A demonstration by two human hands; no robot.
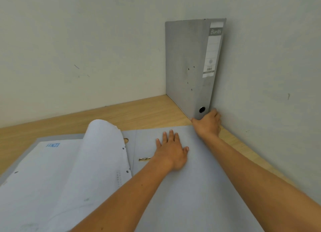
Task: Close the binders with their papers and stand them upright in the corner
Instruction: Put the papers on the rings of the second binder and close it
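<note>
On the desk [142, 113], left to right: one open binder [199, 188] lying flat, papers [57, 176] on its left half, left hand [171, 152] spread flat on the bare right cover, holding nothing. One closed binder [187, 65] upright in the corner — right hand [207, 125] wraps its spine base. Two binders total; left hand nearer the open one.

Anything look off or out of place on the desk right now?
Nothing is damaged or spilled. The upright binder stands squarely in the corner, with the right hand at its base. The open binder lies flat with a curled sheaf of papers arching up, under no hand.
</note>
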